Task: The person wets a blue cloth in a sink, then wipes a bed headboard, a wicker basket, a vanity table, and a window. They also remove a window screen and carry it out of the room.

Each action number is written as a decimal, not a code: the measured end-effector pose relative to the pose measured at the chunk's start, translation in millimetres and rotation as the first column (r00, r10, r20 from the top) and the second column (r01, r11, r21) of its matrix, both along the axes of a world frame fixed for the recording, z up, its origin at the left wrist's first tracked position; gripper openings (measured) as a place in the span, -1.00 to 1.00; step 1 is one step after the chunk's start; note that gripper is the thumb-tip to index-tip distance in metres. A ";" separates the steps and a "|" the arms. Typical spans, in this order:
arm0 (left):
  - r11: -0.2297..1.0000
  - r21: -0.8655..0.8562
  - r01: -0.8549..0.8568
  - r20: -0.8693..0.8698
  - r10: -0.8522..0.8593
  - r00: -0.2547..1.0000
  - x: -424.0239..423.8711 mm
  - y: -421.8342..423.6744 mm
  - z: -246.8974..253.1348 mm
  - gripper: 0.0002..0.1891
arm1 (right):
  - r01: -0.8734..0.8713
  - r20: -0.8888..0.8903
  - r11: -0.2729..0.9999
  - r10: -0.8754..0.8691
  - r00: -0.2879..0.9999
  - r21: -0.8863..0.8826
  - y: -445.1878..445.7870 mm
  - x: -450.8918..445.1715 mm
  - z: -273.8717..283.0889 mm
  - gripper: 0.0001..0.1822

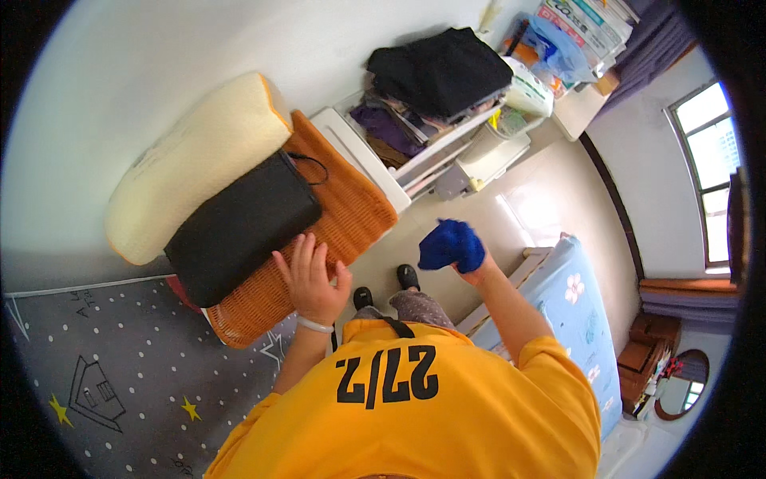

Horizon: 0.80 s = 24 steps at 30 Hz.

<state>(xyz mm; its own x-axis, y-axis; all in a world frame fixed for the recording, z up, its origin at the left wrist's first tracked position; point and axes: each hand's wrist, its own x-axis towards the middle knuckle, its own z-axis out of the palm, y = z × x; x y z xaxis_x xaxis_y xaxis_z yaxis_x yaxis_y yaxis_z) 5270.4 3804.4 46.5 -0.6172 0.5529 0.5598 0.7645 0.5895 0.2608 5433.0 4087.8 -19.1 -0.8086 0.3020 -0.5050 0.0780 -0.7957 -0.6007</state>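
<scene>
My right hand (471,273) grips a bunched dark-blue cloth (452,245) in front of my body, above the tiled floor. My left hand (317,287), wearing a pale bangle, is spread with nothing in it. Its fingers lie over an orange-brown woven surface (347,209) that looks like wicker; whether they touch it I cannot tell. On that surface rests a black soft case (245,224) with a thin loop strap at one end. Behind the case a cream pillow (203,161) with orange piping leans against the wall.
A dark grey star-patterned bedsheet (143,371) spreads at left. Beyond the woven surface stands a white rack (446,141) with folded clothes and black fabric (440,72) on top. A bed with blue floral bedding (574,317) is at right. My feet stand on the floor (383,263) between.
</scene>
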 end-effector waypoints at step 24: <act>0.658 0.479 0.581 0.834 -0.548 -0.067 239.1 557.4 29.7 -0.64 | 0.703 0.029 0.702 -0.705 0.709 -0.118 310.9 241.1 28.3 -0.65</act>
<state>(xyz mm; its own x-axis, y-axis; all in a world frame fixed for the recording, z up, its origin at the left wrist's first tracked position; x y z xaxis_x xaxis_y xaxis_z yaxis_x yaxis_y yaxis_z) 5509.5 4361.8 76.2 -0.0922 0.9911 -0.0957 0.0797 0.1032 0.9915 5674.1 4398.7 9.2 -0.3925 0.7292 -0.5605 -0.5414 -0.6759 -0.5001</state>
